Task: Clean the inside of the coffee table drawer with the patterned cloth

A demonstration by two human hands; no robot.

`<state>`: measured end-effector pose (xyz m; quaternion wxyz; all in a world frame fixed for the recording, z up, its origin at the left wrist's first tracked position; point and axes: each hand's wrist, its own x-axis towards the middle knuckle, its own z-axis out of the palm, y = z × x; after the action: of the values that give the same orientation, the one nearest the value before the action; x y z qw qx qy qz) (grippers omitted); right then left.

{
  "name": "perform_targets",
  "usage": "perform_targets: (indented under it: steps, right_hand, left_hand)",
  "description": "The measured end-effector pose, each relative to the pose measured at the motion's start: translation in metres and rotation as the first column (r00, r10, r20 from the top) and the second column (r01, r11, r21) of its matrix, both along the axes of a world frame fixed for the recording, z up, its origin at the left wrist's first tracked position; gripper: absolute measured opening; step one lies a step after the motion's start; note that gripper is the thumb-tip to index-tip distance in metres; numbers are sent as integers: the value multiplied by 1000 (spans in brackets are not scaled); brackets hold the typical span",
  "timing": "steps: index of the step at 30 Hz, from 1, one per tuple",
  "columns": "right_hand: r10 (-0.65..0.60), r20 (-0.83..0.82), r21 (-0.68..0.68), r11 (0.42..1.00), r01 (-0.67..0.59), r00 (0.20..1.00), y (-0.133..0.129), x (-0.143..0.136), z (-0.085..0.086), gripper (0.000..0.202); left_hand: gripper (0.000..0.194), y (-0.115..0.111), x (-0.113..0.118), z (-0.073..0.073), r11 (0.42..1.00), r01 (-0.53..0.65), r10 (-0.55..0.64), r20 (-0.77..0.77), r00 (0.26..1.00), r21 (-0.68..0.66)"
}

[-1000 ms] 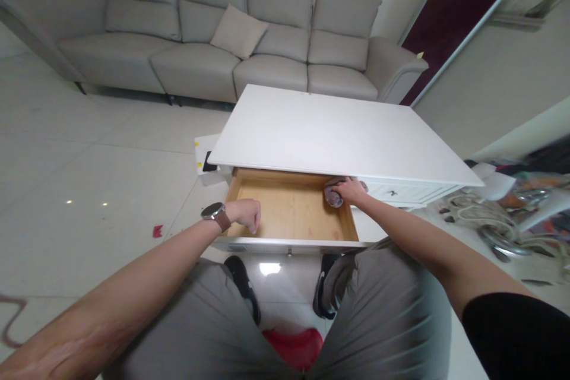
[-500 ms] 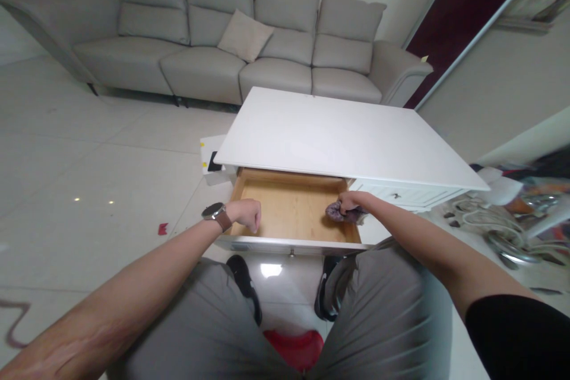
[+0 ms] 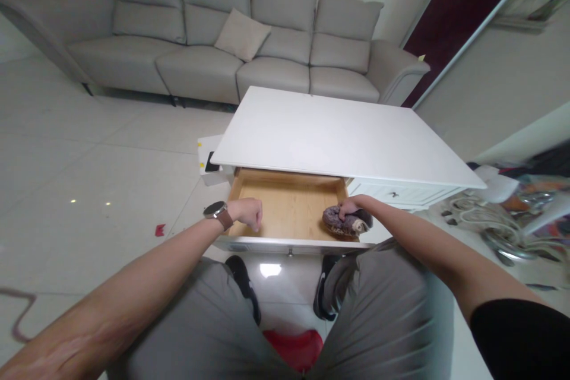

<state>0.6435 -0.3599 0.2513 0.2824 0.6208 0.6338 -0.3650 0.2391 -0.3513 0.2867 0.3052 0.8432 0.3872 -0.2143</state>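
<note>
A white low table (image 3: 329,136) has its wooden drawer (image 3: 285,205) pulled out toward me. My right hand (image 3: 351,206) grips a crumpled purplish cloth (image 3: 341,223) pressed on the drawer floor at its front right corner. My left hand (image 3: 249,214), a watch on its wrist, is closed in a fist resting on the drawer's front left edge. The rest of the drawer floor is bare wood.
A grey sectional sofa (image 3: 222,41) with a cushion stands behind the table. A white box (image 3: 207,160) lies on the floor at the table's left. Cables and clutter (image 3: 499,225) lie on the floor to the right. A red stool (image 3: 294,347) shows between my knees.
My right hand has drawn the cloth from the drawer's back right corner toward its front right corner. My left hand has stayed on the drawer's front edge.
</note>
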Motion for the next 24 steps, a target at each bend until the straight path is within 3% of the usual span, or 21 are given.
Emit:
perform_targets:
  steps: [2, 5, 8, 11, 15, 19, 21, 24]
  right_hand:
    - [-5, -12, 12, 1000, 5, 1000, 4, 3, -1, 46]
    - [48, -53, 192, 981, -37, 997, 9, -1, 1, 45]
    - [163, -87, 446, 889, -108, 983, 13, -10, 4, 44]
    - [267, -41, 549, 811, -201, 963, 10, -19, -3, 54]
    - [401, 33, 396, 836, -380, 915, -6, -26, -34, 79]
    - [424, 92, 179, 883, -434, 901, -21, -33, -64, 110]
    - [402, 142, 160, 893, -421, 905, -22, -37, -74, 119]
    - [376, 188, 198, 890, -410, 907, -16, -45, -87, 115]
  left_hand:
    - [14, 0, 0, -1, 1000, -2, 1, -4, 1000, -13]
    - [13, 1, -1, -1, 1000, -8, 8, 5, 1000, -14]
    - [10, 2, -1, -2, 1000, -10, 11, 35, 999, -15]
    - [13, -1, 0, -6, 998, -5, 8, 34, 999, -65]
    - [32, -10, 6, -14, 987, 33, -40, -44, 998, -157]
    - [35, -21, 15, -17, 990, 97, -102, -43, 994, -107]
    - [35, -25, 19, -18, 992, 113, -115, -37, 993, -58]
    - [37, -30, 22, -16, 992, 130, -130, -53, 990, 1]
